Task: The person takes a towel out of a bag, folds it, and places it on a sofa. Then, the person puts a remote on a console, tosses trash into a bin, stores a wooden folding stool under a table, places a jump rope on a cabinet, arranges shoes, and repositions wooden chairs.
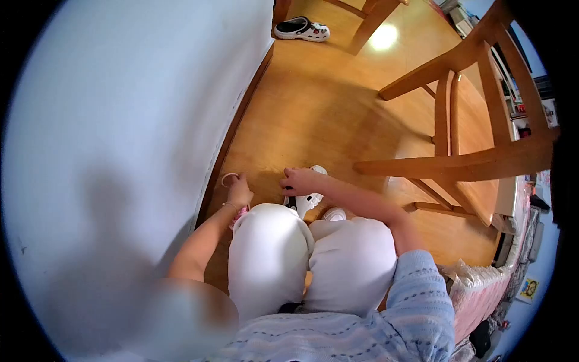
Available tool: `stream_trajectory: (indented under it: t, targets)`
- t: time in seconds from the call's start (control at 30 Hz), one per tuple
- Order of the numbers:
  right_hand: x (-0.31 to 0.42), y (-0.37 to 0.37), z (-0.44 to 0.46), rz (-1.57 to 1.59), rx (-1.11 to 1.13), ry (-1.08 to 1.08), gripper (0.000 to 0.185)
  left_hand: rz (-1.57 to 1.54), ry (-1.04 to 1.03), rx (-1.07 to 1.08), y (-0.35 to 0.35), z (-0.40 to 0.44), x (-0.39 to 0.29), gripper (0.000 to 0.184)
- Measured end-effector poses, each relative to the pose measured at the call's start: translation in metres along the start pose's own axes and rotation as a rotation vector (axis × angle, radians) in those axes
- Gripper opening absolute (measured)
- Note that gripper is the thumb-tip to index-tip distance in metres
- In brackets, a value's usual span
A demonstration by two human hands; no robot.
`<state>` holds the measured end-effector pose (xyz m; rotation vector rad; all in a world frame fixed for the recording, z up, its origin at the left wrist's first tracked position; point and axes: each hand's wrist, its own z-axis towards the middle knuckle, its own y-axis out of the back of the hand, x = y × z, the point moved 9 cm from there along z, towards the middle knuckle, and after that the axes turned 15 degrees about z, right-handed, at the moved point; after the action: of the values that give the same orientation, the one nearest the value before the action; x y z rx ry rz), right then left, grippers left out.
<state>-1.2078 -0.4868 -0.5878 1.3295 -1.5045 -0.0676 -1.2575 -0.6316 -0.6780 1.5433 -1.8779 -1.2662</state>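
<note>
My left hand is closed beside the wall, low in front of my left knee. From its fingers stands a thin pale loop, perhaps a lace or strap. Just below that hand, a bit of a pink shoe shows beside my knee. My right hand has its fingers curled together over a white clog with a black strap. Whatever those fingers hold, if anything, is hidden. The tip of another white shoe peeks out past my right knee.
A wooden chair stands at the right, its leg reaching near my right forearm. The white wall and its brown skirting run along my left. Farther off, another white clog lies on the wooden floor.
</note>
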Motion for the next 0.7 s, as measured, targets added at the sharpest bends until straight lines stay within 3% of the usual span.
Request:
stream_trajectory:
  t: [0.1,0.2,0.27,0.3,0.37,0.43,0.53,0.63,0.7]
  targets:
    - [0.01,-0.002,-0.011,-0.023,0.139,0.004,0.031,0.042,-0.084,-0.098,0.011,0.026,0.002,0.044]
    - [-0.007,-0.016,-0.005,-0.01,0.198,0.025,0.034,-0.194,-0.138,-0.285,0.03,0.054,0.003,0.034]
    - [-0.012,-0.014,-0.008,0.039,0.216,0.059,0.035,-0.211,-0.18,-0.264,0.046,0.07,-0.009,0.029]
    - [-0.019,0.0,-0.011,0.026,0.168,-0.029,0.033,-0.216,-0.195,-0.257,0.057,0.072,-0.017,0.027]
    - [-0.032,0.029,-0.021,0.01,0.118,-0.121,0.032,-0.32,-0.266,-0.536,0.144,0.036,-0.047,0.025]
    - [-0.046,0.075,-0.033,0.045,-0.154,-0.123,0.028,-0.346,-0.225,-0.521,0.166,0.045,-0.055,0.024]
    - [-0.082,0.123,-0.048,-0.047,-0.494,-0.315,0.024,-0.378,-0.189,-0.551,0.199,0.051,-0.066,0.024]
    - [-0.107,0.16,-0.048,-0.093,-0.642,-0.296,0.02,-0.337,-0.209,-0.676,0.226,0.045,-0.075,0.023]
    - [-0.118,0.178,-0.034,-0.296,-0.541,-0.352,0.023,-0.409,-0.228,-0.831,0.237,0.038,-0.075,0.021]
